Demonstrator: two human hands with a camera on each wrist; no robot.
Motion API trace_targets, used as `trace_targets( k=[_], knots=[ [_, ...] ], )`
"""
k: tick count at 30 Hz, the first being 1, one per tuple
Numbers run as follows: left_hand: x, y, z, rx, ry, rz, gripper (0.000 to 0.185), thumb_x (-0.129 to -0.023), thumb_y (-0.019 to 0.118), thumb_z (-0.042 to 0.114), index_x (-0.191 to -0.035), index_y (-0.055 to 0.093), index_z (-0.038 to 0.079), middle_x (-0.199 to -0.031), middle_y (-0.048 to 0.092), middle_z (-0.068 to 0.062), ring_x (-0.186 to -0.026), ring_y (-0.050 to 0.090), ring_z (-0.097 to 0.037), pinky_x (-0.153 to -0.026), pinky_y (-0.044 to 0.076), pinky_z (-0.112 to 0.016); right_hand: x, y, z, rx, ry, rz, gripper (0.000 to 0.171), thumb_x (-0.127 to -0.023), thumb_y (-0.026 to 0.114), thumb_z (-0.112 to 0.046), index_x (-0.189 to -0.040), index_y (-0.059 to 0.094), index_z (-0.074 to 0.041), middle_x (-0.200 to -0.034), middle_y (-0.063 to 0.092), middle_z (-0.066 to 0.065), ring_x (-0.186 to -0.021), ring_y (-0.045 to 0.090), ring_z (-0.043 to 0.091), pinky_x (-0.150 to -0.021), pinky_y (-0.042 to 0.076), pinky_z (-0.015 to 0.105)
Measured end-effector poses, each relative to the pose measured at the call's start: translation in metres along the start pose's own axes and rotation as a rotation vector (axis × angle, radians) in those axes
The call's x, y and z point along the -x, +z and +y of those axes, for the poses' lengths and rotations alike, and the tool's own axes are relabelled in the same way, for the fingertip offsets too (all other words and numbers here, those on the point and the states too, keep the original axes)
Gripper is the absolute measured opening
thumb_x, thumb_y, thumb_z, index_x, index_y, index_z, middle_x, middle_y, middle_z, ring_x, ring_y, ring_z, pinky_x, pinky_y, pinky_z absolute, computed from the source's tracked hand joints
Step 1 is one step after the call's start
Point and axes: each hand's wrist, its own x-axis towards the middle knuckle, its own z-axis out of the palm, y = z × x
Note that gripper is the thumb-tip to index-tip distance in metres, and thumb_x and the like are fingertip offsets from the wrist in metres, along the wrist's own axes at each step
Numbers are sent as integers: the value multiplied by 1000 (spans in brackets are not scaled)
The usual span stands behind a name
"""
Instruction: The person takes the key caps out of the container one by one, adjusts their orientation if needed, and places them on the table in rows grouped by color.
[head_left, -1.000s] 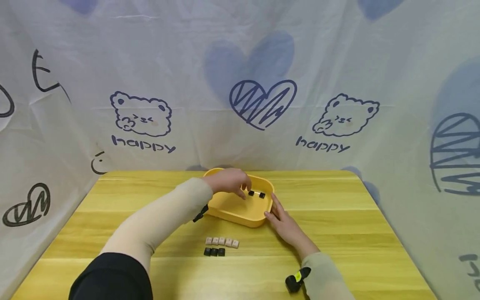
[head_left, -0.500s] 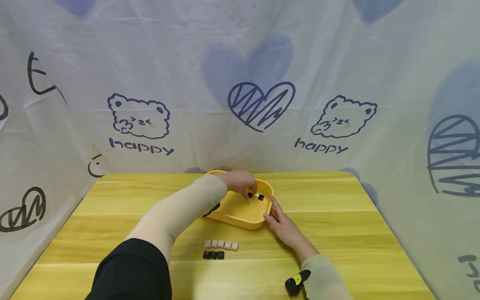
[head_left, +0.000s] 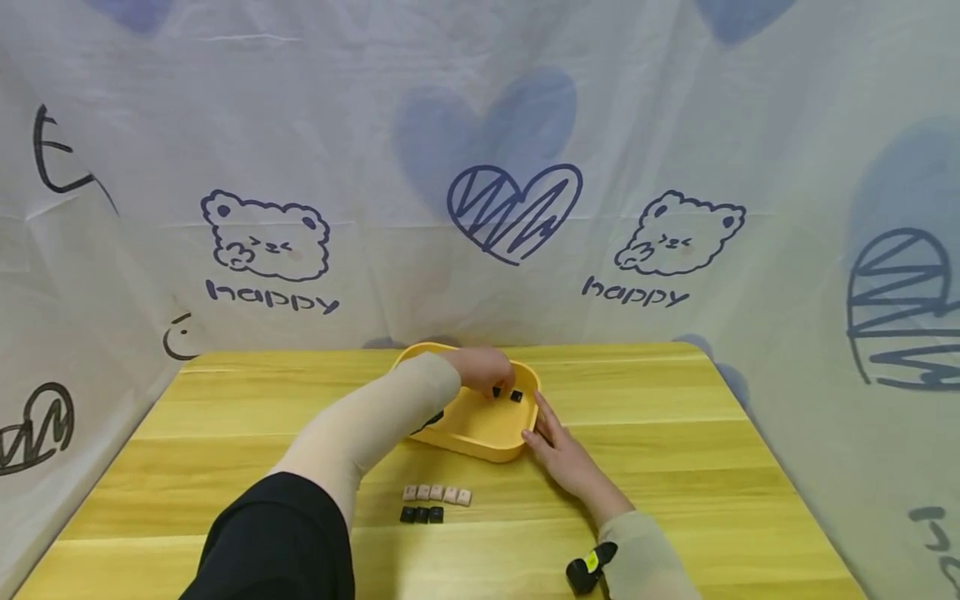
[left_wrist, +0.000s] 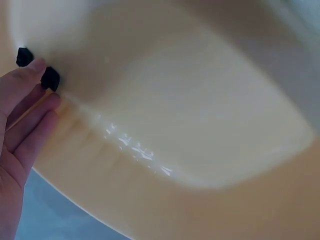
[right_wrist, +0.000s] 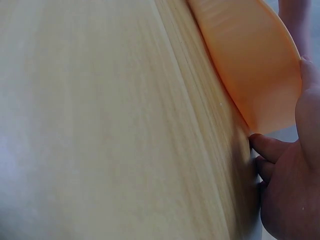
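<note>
A yellow tray (head_left: pixel 480 451) stands toward the back of the table. My left hand (head_left: pixel 483 369) reaches down inside it from the left. In the left wrist view, the left hand's thumb and fingers pinch a black keycap (left_wrist: pixel 50 79); a second black keycap (left_wrist: pixel 24 57) lies just beside the thumb. My right hand (head_left: pixel 566 457) holds the tray's right front corner, thumb at the front and fingers along the side. In the right wrist view, the right hand (right_wrist: pixel 292 180) touches the tray's outer wall (right_wrist: pixel 255 65).
A row of several white keycaps (head_left: pixel 437 493) lies on the wooden table (head_left: pixel 675 467) in front of the tray. Directly below it is a row of black keycaps (head_left: pixel 422 515). A printed white cloth (head_left: pixel 390 275) hangs behind the table.
My left hand has moved right and lower inside the tray, down to the black keycaps, and its fingers have closed on one. The right hand stays at the tray's corner.
</note>
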Motion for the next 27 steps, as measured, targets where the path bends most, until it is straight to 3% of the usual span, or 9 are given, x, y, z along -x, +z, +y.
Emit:
trace_targets(
  k=[4, 13, 20, 27],
  knots=[
    [-2, 4, 0, -26, 21, 1, 23, -83, 77, 8, -106, 75, 13, -97, 71, 1, -87, 61, -13, -81, 49, -26, 2, 0, -1, -5, -10, -6, 71, -103, 50, -34, -158, 5, -31, -153, 33, 12, -141, 29, 28, -113, 17, 54],
    [-12, 13, -2, -22, 93, 17, 19, -87, 67, -3, -95, 72, 13, -86, 66, 2, -72, 52, -12, -67, 44, -23, 3, -2, -4, 3, -15, -11, 71, -103, 50, -34, -158, 4, -30, -153, 33, 11, -141, 28, 26, -114, 14, 53],
    [-4, 1, 4, -50, 48, -7, 19, -87, 70, 1, -102, 75, 12, -96, 69, 4, -87, 61, -12, -79, 50, -24, 3, 0, -6, -2, -9, -17, 71, -103, 49, -33, -158, 5, -29, -154, 32, 12, -140, 30, 27, -114, 15, 53],
    [3, -16, 11, -29, -13, -6, 19, -86, 75, 12, -105, 75, 11, -95, 69, 3, -85, 61, -11, -77, 51, -24, 3, -1, -6, -11, 14, -13, 71, -103, 49, -35, -158, 5, -32, -155, 30, 12, -140, 30, 27, -113, 21, 51]
  ],
)
